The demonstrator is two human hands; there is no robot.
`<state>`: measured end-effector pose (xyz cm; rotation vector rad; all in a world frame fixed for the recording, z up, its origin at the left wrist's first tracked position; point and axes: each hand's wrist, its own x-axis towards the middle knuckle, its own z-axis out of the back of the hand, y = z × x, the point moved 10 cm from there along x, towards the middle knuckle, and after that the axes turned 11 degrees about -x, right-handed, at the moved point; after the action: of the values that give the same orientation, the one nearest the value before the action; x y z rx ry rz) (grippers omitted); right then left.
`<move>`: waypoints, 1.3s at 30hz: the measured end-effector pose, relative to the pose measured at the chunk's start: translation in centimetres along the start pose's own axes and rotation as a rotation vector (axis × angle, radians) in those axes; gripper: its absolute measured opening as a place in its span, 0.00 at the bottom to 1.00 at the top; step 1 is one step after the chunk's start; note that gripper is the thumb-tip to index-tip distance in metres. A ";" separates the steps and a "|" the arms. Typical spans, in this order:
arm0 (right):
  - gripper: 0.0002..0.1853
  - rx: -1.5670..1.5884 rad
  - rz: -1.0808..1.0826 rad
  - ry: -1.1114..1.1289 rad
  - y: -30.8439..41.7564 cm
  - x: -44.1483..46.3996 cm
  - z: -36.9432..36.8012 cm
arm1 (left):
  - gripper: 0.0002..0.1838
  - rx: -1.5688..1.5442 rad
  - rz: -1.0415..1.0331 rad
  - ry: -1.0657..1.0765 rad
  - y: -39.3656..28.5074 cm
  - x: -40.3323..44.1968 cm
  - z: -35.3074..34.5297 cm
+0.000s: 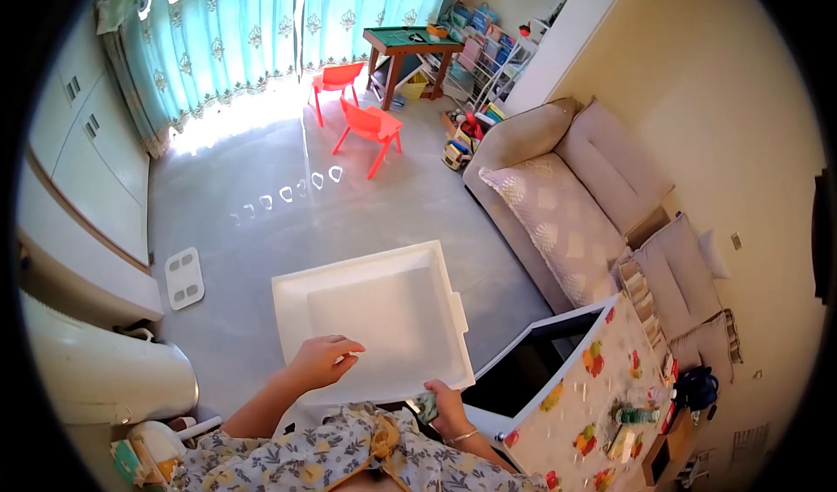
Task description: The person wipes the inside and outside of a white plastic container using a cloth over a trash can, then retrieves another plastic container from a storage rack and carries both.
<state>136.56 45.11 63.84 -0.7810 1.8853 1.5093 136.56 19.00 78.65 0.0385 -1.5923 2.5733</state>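
Observation:
A large shallow white plastic tub (375,317) is in front of my body, its inside bare and its near edge close to my waist. My left hand (324,361) is over the tub's near left part, with fingers loosely bent, thumb apart and nothing seen in it. At the near right corner, my right hand (449,412) is closed around a crumpled grey-green cloth (425,406). The right fingertips are against the tub's rim. What supports the tub from below is hidden.
To the right stand a table with a fruit-print cover (575,396) and a beige sofa (558,204). Two red chairs (370,124) and a small pool table (410,40) are farther off. A white scale (184,278) lies on the floor at left, near a white cylindrical appliance (131,374).

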 end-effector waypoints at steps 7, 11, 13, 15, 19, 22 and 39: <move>0.08 -0.119 -0.141 0.174 11.1 14.7 -8.8 | 0.16 0.250 0.278 0.206 7.7 12.6 0.6; 0.06 -0.097 -0.183 0.193 17.9 21.1 -13.9 | 0.17 0.217 0.335 0.149 10.3 19.1 4.1; 0.07 -0.133 -0.215 0.201 22.0 23.9 -16.7 | 0.17 0.214 0.373 0.091 12.5 22.9 6.7; 0.08 -0.171 -0.256 0.190 24.6 26.4 -18.3 | 0.17 0.194 0.358 0.104 14.9 27.3 8.4; 0.09 -0.105 -0.204 0.117 31.5 33.7 -21.4 | 0.16 0.187 0.350 0.234 20.0 39.5 12.1; 0.10 -0.055 -0.230 0.029 34.3 38.0 -19.5 | 0.16 0.187 0.381 0.419 21.8 48.1 12.0; 0.09 0.065 -0.253 0.008 65.6 62.5 -19.4 | 0.13 0.208 0.381 0.380 22.8 86.9 11.4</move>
<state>44.70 33.07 61.44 -0.9575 1.7565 1.2844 47.26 6.06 70.58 -0.7563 -1.2873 2.7800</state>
